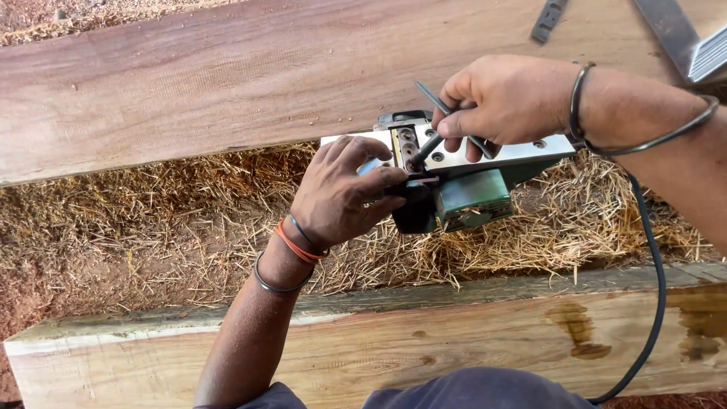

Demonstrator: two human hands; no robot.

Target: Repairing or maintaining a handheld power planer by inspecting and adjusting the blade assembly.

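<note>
A broad reddish plank (pixel 227 83) spans the frame from 9 to 1 o'clock, and a paler timber beam (pixel 424 341) lies along 6 o'clock, with wood shavings (pixel 151 227) heaped between them. At centre, an upturned green electric planer (pixel 462 178) rests sole-up on the shavings, its black cable (pixel 657 295) trailing toward 4 o'clock. The left hand (pixel 341 193), fingers curled half closed, grips the planer's near end. The right hand (pixel 507 98), at 1 o'clock, pinches a dark hex key (pixel 435 125) seated in the blade drum.
</note>
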